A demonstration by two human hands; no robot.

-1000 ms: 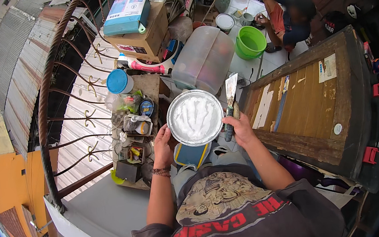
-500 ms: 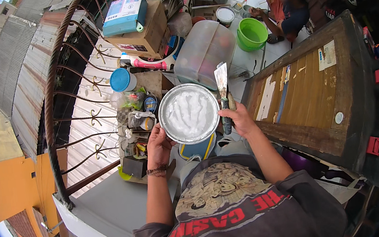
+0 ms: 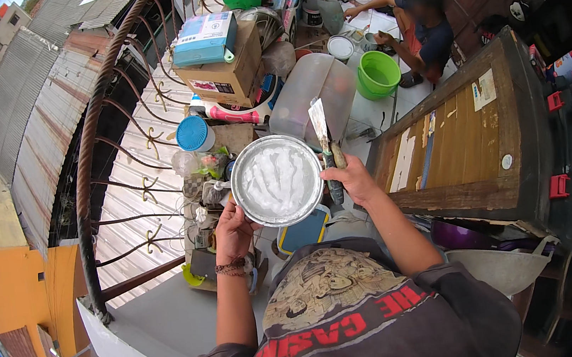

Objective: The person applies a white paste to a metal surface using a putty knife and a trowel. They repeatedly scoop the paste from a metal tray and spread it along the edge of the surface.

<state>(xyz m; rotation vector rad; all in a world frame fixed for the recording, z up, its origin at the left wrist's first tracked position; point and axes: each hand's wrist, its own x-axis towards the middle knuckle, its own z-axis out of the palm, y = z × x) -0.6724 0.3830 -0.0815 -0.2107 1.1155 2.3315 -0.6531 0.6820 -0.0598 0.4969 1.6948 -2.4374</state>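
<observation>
In front of my torso I hold a round, metal-rimmed tin (image 3: 243, 209), tilted up so its inside shows. A white paste (image 3: 277, 178) is smeared in it in finger-like streaks. My left hand (image 3: 233, 233) grips the lower left of its rim. On the opposite side my right hand (image 3: 352, 179) holds a putty knife (image 3: 319, 121), blade up and whitened, together with a second dark-handled tool (image 3: 338, 155). The right thumb lies close to the tin's edge; whether it presses on the rim I cannot tell.
A large translucent box (image 3: 297, 95) stands beyond the tin, beside a green bucket (image 3: 378, 74). Cartons (image 3: 226, 68) and a blue-lidded tub (image 3: 193, 133) line the left railing (image 3: 88, 167). A worn wooden panel (image 3: 453, 144) leans at right. Another person (image 3: 429, 32) sits farther off.
The view has shifted, showing more of the far floor. The tin sits slightly lower and left in the picture. Both hands keep their holds, and the other person's arm is now stretched out.
</observation>
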